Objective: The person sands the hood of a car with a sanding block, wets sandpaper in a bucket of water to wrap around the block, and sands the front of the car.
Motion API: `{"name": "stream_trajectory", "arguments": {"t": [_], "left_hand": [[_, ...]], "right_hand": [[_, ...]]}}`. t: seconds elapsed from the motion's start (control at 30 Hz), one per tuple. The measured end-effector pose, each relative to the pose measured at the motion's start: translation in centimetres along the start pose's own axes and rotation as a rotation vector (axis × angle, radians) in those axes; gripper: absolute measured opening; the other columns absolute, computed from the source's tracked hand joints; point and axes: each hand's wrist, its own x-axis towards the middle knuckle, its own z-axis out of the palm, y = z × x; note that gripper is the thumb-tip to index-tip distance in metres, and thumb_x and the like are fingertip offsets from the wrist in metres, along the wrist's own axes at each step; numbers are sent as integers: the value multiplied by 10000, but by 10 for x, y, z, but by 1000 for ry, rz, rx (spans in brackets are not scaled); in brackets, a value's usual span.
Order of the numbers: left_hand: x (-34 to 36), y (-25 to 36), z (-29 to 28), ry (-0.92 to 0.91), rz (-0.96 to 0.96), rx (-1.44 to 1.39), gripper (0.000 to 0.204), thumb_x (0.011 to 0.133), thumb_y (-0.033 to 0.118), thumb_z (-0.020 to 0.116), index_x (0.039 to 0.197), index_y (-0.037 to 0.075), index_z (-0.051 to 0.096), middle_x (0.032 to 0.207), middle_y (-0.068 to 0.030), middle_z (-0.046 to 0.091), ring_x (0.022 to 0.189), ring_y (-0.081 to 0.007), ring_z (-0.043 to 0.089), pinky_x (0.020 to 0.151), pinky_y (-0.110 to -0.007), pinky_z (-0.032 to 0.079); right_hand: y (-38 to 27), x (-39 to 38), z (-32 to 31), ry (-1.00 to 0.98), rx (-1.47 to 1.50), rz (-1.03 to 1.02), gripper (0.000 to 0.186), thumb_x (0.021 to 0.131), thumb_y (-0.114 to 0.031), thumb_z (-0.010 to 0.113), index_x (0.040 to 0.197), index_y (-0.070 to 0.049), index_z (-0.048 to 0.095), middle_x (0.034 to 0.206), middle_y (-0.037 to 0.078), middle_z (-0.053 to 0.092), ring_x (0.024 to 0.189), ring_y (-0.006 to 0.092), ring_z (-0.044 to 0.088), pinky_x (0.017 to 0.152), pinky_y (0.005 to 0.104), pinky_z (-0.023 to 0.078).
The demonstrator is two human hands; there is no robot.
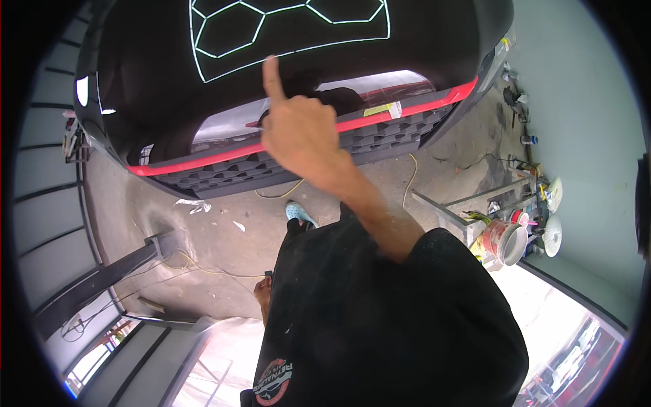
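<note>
A black car body panel (142, 81) carries a honeycomb outline of thin pale lines (229, 52). My right hand (302, 132) is raised over it with index finger stretched out, its tip at the lower pale line; the other fingers curl, and I see nothing held in them. Below the panel run a red stripe (369, 120) and dark grille (380, 138). A piece of yellowish tape (380, 109) sits beside the stripe. My left hand (262, 292) hangs low by my black shirt, closed on a small dark object (268, 275).
A metal stand (444, 210) with buckets (505, 243) and round pads (552, 235) is at the right by the wall. A dark post (108, 275) stands left. Yellow cords (281, 195) and scraps (193, 203) lie on the floor near my foot (298, 214).
</note>
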Motion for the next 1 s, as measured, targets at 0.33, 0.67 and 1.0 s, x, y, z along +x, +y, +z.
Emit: {"name": "stream_trajectory", "arguments": {"t": [0.33,0.67,1.0], "left_hand": [[-8,-13,-10,13,-47,23,395,902,368,741,960,-22,709,818,-151,734,760,-229,698,675,-351,544],[36,-69,33,-69,131,-117,390,869,362,777,988,-6,730,823,-142,741,750,-190,703,690,-331,559],[27,-1,8,-7,98,0,390,858,344,788,939,-29,710,798,-124,737,725,-180,701,677,-323,551]], "right_hand": [[-36,-48,59,-58,537,-412,168,826,-281,724,885,-129,761,595,104,621,570,267,633,558,431,441],[79,-44,-44,572,485,94,216,908,-211,734,831,-13,697,523,-18,539,484,34,351,475,243,286],[40,-25,-17,309,66,-5,486,916,-135,576,1398,-94,538,605,161,625,578,328,629,602,453,490]]}}
